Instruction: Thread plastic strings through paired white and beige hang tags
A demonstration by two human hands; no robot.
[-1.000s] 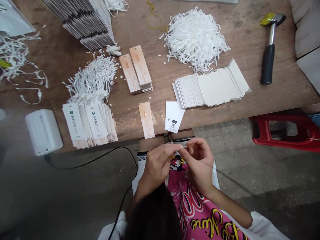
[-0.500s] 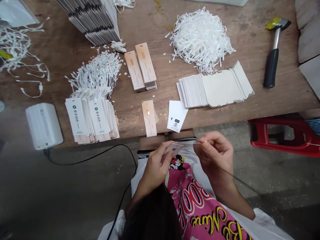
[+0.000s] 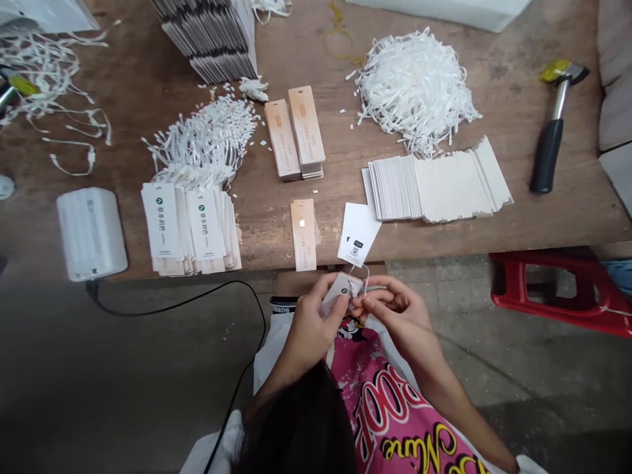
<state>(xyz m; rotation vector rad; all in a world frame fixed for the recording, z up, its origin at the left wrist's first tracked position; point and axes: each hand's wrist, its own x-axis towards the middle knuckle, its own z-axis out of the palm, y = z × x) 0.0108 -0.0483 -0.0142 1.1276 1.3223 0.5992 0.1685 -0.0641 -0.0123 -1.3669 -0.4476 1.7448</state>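
Observation:
My left hand (image 3: 318, 316) is closed on a white hang tag (image 3: 340, 290) with an orange-tinted edge, above my lap. A thin white hang tag string (image 3: 367, 278) loops up from the top of that tag. Close against it, my right hand (image 3: 392, 304) pinches the string between thumb and fingers. Just beyond my hands, white cards (image 3: 359, 230) lie at the table edge beside a long fanned row of white cards (image 3: 395, 187). A single orange tag (image 3: 303, 240) lies to their left, with two stacks of orange tags (image 3: 307, 131) behind it.
A heap of white strings (image 3: 417, 89) lies at the back. Strung tags (image 3: 185, 224) are at left, near a white box-shaped device (image 3: 92, 234) with a black cable. A hammer (image 3: 553, 131) rests at right, above a red stool (image 3: 553, 289). Tall card stacks (image 3: 212, 39) stand behind.
My right hand has moved left, up to the tag in my left hand. The string, stretched taut before, now hangs in a slack loop. The view has shifted slightly.

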